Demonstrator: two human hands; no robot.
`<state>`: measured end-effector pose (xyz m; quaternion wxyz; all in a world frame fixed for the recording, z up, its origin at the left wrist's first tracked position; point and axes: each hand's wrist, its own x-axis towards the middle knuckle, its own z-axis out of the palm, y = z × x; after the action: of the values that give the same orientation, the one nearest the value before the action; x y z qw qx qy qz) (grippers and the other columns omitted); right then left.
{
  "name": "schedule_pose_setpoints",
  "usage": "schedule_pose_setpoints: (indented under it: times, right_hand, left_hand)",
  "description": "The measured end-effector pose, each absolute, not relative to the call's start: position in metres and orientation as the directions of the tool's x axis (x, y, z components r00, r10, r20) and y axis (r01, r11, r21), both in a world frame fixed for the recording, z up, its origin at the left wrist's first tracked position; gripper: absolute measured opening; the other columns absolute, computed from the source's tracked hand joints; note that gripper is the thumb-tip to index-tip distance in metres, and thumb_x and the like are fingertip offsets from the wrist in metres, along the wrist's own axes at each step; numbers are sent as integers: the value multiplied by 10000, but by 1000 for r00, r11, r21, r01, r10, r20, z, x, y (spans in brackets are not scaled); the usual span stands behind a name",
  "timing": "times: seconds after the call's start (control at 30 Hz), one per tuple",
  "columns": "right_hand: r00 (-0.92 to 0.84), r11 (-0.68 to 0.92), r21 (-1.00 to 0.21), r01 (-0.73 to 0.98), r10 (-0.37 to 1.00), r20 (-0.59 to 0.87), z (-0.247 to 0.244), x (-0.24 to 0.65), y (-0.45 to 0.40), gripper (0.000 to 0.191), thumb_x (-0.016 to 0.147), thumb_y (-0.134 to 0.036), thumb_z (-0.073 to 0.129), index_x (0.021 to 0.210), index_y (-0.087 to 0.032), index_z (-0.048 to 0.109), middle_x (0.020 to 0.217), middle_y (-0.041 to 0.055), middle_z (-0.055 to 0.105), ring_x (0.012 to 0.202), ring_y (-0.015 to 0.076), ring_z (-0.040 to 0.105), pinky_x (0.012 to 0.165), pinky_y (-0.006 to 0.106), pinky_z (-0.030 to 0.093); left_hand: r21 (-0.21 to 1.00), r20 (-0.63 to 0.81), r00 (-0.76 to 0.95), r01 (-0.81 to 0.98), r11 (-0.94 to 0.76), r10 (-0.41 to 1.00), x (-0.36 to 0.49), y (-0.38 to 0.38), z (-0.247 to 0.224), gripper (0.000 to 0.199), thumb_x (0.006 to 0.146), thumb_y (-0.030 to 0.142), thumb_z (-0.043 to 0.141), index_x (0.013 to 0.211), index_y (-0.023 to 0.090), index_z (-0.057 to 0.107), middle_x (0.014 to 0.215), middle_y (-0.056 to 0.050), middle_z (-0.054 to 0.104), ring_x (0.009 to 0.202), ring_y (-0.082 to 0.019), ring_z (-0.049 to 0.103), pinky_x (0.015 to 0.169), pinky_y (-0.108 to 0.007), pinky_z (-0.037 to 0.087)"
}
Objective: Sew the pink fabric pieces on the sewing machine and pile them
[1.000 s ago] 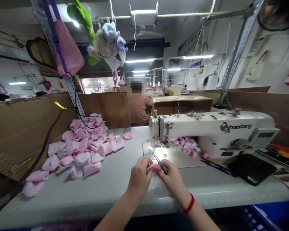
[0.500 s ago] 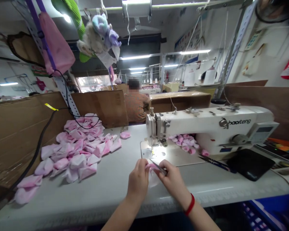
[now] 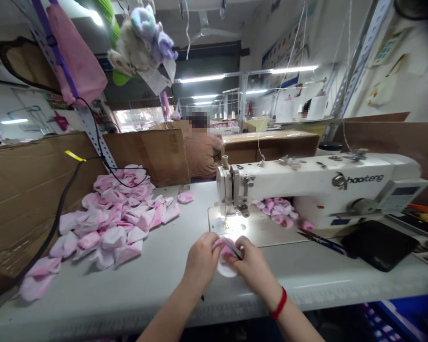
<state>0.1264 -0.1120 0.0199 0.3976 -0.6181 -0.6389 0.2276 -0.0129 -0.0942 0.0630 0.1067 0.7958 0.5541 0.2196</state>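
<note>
Both my hands are together at the table's front edge, just before the sewing machine's needle plate. My left hand (image 3: 200, 259) pinches a pink and white fabric piece (image 3: 227, 263), whose pale rounded part hangs below my fingers. My right hand (image 3: 251, 267), with a red cord bracelet (image 3: 279, 304) on its wrist, holds small dark-bladed scissors (image 3: 233, 247) against the fabric. The handles of the scissors are hidden inside my fingers. Neither hand touches the machine.
A white Baoteng sewing machine (image 3: 317, 187) stands to the right, with pink pieces (image 3: 274, 211) under its arm. A large pile of pink fabric pieces (image 3: 107, 228) lies to the left. Long scissors (image 3: 324, 242) and a black pad (image 3: 380, 245) lie right. A co-worker (image 3: 202, 154) sits beyond a cardboard partition (image 3: 146, 156).
The fabric piece has turned in my fingers, and more of its pale part shows below my hands. The scissors now lie flatter across it. The whole view has shifted slightly.
</note>
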Motion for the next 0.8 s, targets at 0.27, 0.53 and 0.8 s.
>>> schedule_pose_setpoints:
  times: [0.27, 0.53, 0.8]
  right_hand:
    - [-225, 381, -281, 881, 858, 461, 14, 122, -137, 424, 631, -78, 405, 1014, -204, 536, 1013, 57, 587, 595, 161, 569, 506, 258, 389]
    - [-368, 355, 117, 928, 816, 445, -11, 108, -133, 450, 608, -52, 408, 1018, -139, 573, 1097, 95, 548, 429, 152, 530, 382, 275, 380]
    - [-396, 419, 50, 907, 806, 440, -6, 117, -119, 474, 561, -34, 407, 986, -153, 581, 1027, 79, 593, 459, 141, 544, 403, 244, 401]
  left_hand:
    - [240, -67, 441, 878, -415, 895, 3, -48, 74, 103, 703, 231, 546, 626, 163, 562, 636, -8, 573, 657, -157, 539, 578, -246, 372]
    - [243, -77, 556, 816, -525, 828, 21, -24, 45, 137, 782, 233, 494, 719, 124, 546, 755, -15, 554, 711, -132, 520, 666, -293, 411]
    - [383, 28, 615, 721, -577, 788, 10, -16, 37, 44, 671, 174, 517, 693, 186, 552, 766, 1, 545, 736, -141, 510, 625, -216, 386]
